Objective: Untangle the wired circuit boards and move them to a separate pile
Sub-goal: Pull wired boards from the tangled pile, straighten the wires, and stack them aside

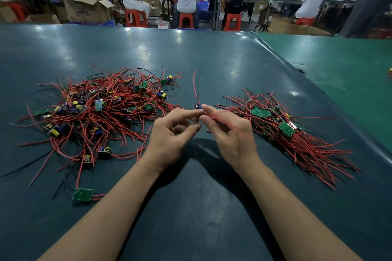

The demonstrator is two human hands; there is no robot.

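Nearest the camera, a lone green circuit board [82,194] lies flat on the dark table mat [191,207], its red leads running toward the left forearm; it sits apart from the heap beyond it.

Above the mat, the two hands meet between the heaps. The left hand [169,131] has its thumb and forefinger extended toward a small wired board [198,106]; whether it pinches the board or only touches it cannot be told. The right hand [230,131] pinches that board's red wire [220,119], which trails blurred across its palm, while another red lead rises past the fingertips.

This looks like the step of freeing one board. The next move would call for drawing the leads clear, then setting the board down to the right.

Left of the hands spreads the tangled pile [95,108], boards and capacitors knotted in looping wires. On the right lies the sorted pile [284,129], its wires mostly running one way.

Far off, an open cardboard box [87,9] stands on the floor; its contents are not visible.
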